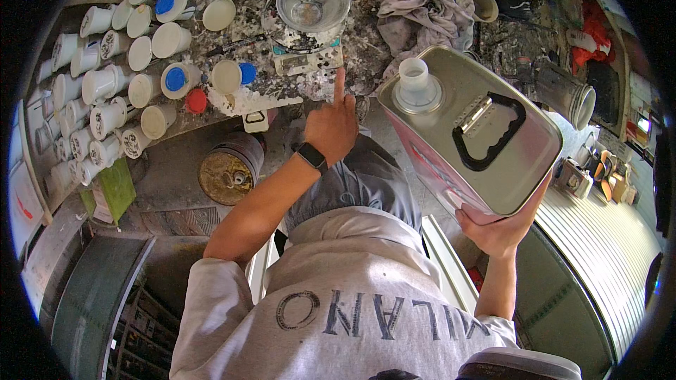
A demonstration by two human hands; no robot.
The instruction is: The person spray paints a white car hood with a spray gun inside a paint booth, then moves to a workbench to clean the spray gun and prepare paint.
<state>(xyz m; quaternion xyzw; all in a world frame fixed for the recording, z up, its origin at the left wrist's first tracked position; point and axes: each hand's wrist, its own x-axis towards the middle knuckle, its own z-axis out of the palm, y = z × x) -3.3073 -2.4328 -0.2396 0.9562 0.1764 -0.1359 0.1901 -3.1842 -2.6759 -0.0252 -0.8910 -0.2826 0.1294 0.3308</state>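
My left hand (332, 127), with a black watch on its wrist, reaches to the bench edge. Its index finger is stretched toward the front panel of a scale (308, 61), the other fingers are curled, and it holds nothing. Whether the fingertip touches the panel I cannot tell. A clear round tub (313, 1) stands on the scale. My right hand (496, 229) supports a large rectangular metal can (454, 77) from its lower end. The can is tilted, showing its silver top with a white plastic spout (417, 86) and a black carrying handle (486, 131).
Several lidded white cups (105, 84) crowd the left of the paint-stained bench (246, 0). A red cap (196, 100) lies near its edge. Crumpled cloth (426, 7) lies beyond the can, with a clear jar (567, 98) at right. A round drum (229, 174) stands below the bench.
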